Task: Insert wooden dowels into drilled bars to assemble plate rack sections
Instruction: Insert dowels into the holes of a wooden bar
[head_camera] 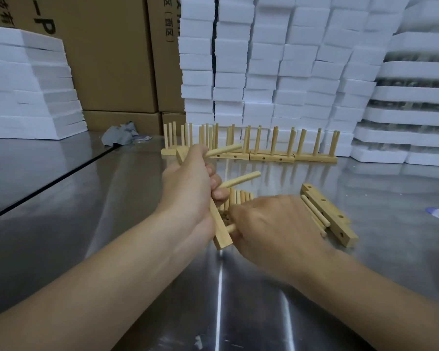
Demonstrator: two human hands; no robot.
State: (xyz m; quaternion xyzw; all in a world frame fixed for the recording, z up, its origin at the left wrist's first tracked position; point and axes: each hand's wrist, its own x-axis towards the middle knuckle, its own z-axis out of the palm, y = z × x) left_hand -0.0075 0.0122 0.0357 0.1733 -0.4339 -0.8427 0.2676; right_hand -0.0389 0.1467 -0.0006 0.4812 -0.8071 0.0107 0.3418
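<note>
Drilled bar sits in your left hand, fingers wrapped round it, raised over the middle of the bench and tilted, near end lowest; two seated dowels stick out to the right from its upper half; your right hand pinches a third dowel, tip at the bar's face near the low end; whether it has entered a hole is hidden by your fingers. Step in hand, by my reading: third insertion on this bar; next move calls for a straight, square push while the left hand braces. Loose dowels lie under your hands; spare bars toward the right edge; finished sections line the far edge.
</note>
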